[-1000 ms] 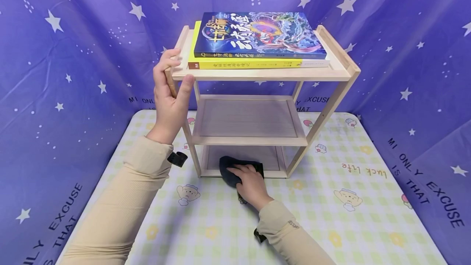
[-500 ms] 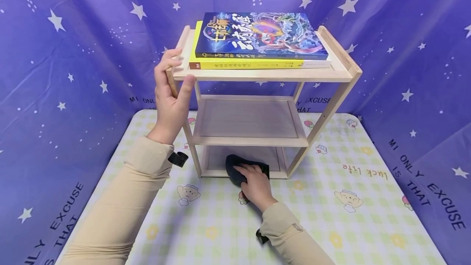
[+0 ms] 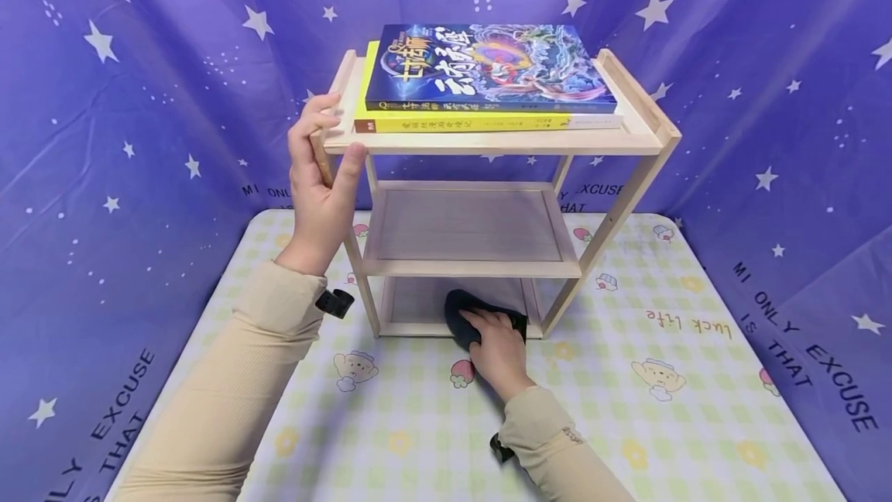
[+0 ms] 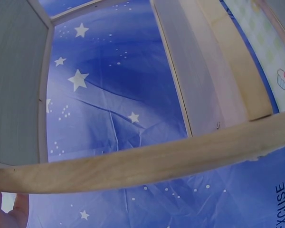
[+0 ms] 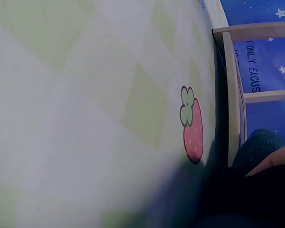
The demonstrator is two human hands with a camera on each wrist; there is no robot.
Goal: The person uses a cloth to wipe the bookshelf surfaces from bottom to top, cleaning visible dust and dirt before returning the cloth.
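Note:
A small wooden shelf rack with three tiers stands upright on the table. My left hand grips its upper left corner, thumb at the front and fingers over the side; in the left wrist view only fingertips show below a wooden rail. Low down, my right hand holds a dark blue-grey cloth against the bottom tier, near its front edge. The right wrist view catches part of the cloth and a finger lying on it; the palm side is hidden.
On the top tier a blue illustrated book lies over a yellow book. A checked tablecloth with cartoon prints covers the table. Purple star-patterned curtains hang at the back and both sides.
My right hand has slid the cloth rightward along the bottom tier. The left hand keeps its hold on the rack's corner, and the rack and books stay in place.

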